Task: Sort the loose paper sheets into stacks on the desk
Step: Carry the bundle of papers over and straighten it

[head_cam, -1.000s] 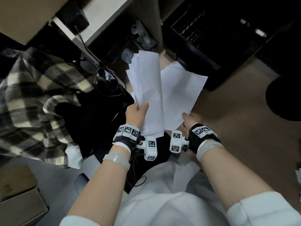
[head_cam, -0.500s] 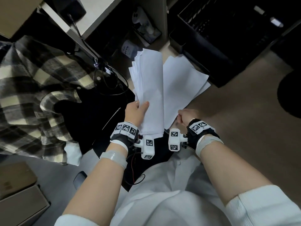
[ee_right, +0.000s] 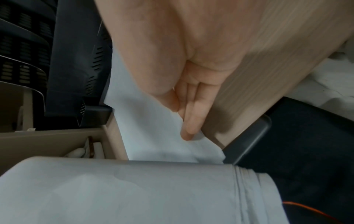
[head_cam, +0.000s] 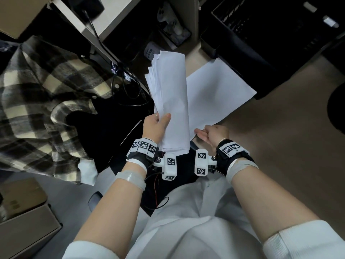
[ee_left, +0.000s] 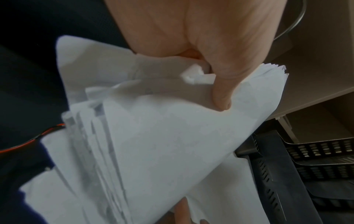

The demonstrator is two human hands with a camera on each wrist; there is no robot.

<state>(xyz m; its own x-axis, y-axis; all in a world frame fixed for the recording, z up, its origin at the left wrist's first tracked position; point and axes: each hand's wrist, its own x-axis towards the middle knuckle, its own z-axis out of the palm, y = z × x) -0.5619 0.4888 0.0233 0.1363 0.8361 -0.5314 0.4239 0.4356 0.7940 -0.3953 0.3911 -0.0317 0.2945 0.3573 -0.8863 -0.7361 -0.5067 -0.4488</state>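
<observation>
1. Wood-toned desk fills the right of the head view, a black mesh tray at its far edge.
2. Left hand grips a curled bundle of sheets, thumb on top; its other fingers are hidden behind the paper.
3. Right hand pinches the near corner of a flat sheet lying on the desk against the tray.
4. Only the right wrist view shows the fingers under that corner.
5. Plaid cloth lies well left of the tray, cut off by the frame.
</observation>
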